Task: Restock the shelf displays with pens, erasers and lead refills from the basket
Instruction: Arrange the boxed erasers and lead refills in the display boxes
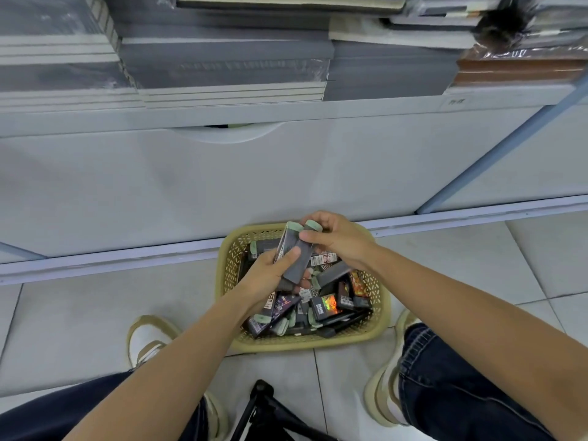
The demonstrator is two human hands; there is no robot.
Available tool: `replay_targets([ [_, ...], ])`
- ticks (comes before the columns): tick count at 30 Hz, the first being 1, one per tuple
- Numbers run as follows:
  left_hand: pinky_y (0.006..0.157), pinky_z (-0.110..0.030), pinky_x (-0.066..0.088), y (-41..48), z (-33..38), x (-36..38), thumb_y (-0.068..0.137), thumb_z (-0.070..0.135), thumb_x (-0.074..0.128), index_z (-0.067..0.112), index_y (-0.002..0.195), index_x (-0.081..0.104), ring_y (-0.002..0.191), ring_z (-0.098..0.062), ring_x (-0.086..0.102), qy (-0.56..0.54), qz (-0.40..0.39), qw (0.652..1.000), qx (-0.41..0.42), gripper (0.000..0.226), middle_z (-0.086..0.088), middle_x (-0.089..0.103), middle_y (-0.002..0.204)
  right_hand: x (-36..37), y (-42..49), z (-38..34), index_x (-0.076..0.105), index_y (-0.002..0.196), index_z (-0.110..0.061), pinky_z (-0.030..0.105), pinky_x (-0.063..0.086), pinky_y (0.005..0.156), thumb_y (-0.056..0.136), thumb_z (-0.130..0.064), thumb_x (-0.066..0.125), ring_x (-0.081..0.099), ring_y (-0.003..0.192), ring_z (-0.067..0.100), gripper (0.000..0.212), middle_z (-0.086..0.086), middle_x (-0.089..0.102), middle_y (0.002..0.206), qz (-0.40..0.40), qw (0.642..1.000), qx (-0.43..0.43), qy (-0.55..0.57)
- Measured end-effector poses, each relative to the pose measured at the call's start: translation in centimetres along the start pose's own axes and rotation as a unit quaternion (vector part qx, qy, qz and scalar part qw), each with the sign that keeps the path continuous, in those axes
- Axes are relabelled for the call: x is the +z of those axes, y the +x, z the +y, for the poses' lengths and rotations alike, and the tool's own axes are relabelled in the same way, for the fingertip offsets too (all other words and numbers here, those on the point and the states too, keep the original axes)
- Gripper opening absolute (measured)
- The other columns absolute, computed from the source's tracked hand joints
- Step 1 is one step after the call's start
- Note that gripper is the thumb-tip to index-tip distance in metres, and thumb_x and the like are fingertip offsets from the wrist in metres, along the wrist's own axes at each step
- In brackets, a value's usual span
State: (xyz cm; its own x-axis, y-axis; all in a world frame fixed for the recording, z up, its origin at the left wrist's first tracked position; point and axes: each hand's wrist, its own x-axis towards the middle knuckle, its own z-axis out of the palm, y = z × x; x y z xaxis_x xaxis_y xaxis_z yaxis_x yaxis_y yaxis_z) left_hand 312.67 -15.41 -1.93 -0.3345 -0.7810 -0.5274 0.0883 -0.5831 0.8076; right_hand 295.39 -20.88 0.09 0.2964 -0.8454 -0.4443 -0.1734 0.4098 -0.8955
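Note:
A tan plastic basket (383,305) stands on the tiled floor in front of the shelf unit, filled with several dark sleeved erasers with pale green ends and small printed packs. Above the basket my left hand (265,276) grips a bundle of grey-sleeved erasers (294,259) from below. My right hand (339,238) pinches the top of the same bundle, near the green eraser ends (313,225). Both hands hover over the basket's far half.
A white cabinet front with a curved cut-out handle (229,135) rises behind the basket. Stacks of wrapped grey notebooks (222,65) fill the shelf above. My shoes (149,338) flank the basket; a black tripod (264,405) stands between my knees.

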Motion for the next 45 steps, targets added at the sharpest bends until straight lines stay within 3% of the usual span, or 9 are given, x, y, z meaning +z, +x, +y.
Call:
replay_targets([
  [4,0.049,-0.023,0.046,-0.2,0.1,0.1,0.101,0.048,0.036,0.008,0.114,0.064,0.064,-0.019,0.065,-0.058,0.012,0.998,-0.003,0.051,-0.013,0.072,0.088,-0.3,-0.2,-0.5,0.061,0.113,-0.003,0.019,0.051,0.061,0.089,-0.004,0.066,0.061,0.074,0.008,0.025,0.006,0.061,0.096,0.024,0.999,0.012,0.032],
  [10,0.061,-0.021,0.052,-0.5,0.4,0.6,0.086,0.043,0.063,0.01,0.121,0.056,0.068,-0.008,0.064,0.016,0.022,1.0,0.009,0.049,-0.002,0.071,0.09,1.0,-0.3,-0.6,0.058,0.123,-0.006,0.038,0.053,0.088,0.088,-0.015,0.069,0.064,0.089,0.022,0.038,0.015,0.066,0.104,-0.013,0.999,0.026,0.038],
  [13,0.064,-0.029,0.056,-0.5,0.6,0.2,0.084,0.039,0.063,0.012,0.116,0.062,0.074,-0.018,0.069,-0.048,0.042,0.998,0.012,0.042,-0.007,0.074,0.093,0.4,-0.1,-0.7,0.052,0.131,-0.011,0.033,0.048,0.1,0.092,-0.009,0.064,0.061,0.113,0.024,0.041,0.015,0.064,0.123,-0.015,1.0,0.007,0.022],
  [21,0.067,-0.031,0.058,-0.5,2.1,0.4,0.084,0.021,0.072,0.007,0.115,0.063,0.076,-0.02,0.071,0.011,0.067,0.996,0.062,0.035,-0.009,0.076,0.096,-1.0,-0.1,-1.9,0.056,0.124,0.002,0.033,0.057,0.086,0.085,-0.01,0.071,0.068,0.099,0.023,0.044,0.02,0.067,0.114,0.036,0.997,0.007,0.065],
  [24,0.049,-0.026,0.048,-1.2,3.9,0.9,0.091,0.031,0.064,0.002,0.114,0.062,0.057,-0.022,0.061,0.036,0.08,0.993,0.083,0.037,-0.016,0.074,0.087,-1.8,-1.0,-4.6,0.062,0.118,0.004,0.032,0.059,0.081,0.088,-0.011,0.068,0.07,0.09,0.022,0.034,0.02,0.07,0.108,0.003,0.999,0.008,0.032],
  [27,0.047,-0.029,0.034,-2.2,6.6,1.3,0.096,0.047,0.049,0.001,0.117,0.06,0.054,-0.027,0.042,0.034,0.067,0.993,0.092,0.052,-0.027,0.068,0.083,-3.1,-2.8,-9.1,0.062,0.117,0.003,0.026,0.059,0.075,0.09,-0.007,0.064,0.069,0.084,0.018,0.029,0.018,0.071,0.103,-0.028,0.998,-0.044,-0.044],
  [31,0.045,-0.019,0.037,-4.5,12.1,3.4,0.099,0.039,0.048,0.016,0.095,0.072,0.049,-0.013,0.048,0.082,0.069,0.972,0.207,0.033,0.0,0.063,0.065,-5.1,-6.6,-16.2,0.061,0.117,0.004,0.023,0.056,0.072,0.091,-0.006,0.062,0.068,0.087,0.017,0.028,0.015,0.071,0.1,-0.034,0.981,-0.121,-0.144],
  [35,0.051,-0.026,0.035,-7.9,17.7,6.2,0.098,0.028,0.053,0.019,0.096,0.069,0.065,-0.023,0.05,0.12,0.058,0.938,0.32,0.018,0.002,0.065,0.068,-7.3,-11.7,-22.5,0.062,0.117,-0.002,0.025,0.056,0.076,0.092,-0.009,0.061,0.068,0.093,0.015,0.026,0.011,0.072,0.101,-0.036,0.958,-0.193,-0.211],
  [45,0.058,-0.026,0.056,-14.6,31.8,15.4,0.097,0.025,0.057,0.021,0.103,0.065,0.066,-0.013,0.07,0.11,0.005,0.888,0.447,0.011,0.0,0.075,0.083,-13.3,-23.0,-35.2,0.06,0.117,-0.005,0.021,0.054,0.073,0.096,-0.009,0.056,0.066,0.085,0.007,0.022,0.006,0.068,0.099,0.134,0.882,-0.404,-0.203],
])
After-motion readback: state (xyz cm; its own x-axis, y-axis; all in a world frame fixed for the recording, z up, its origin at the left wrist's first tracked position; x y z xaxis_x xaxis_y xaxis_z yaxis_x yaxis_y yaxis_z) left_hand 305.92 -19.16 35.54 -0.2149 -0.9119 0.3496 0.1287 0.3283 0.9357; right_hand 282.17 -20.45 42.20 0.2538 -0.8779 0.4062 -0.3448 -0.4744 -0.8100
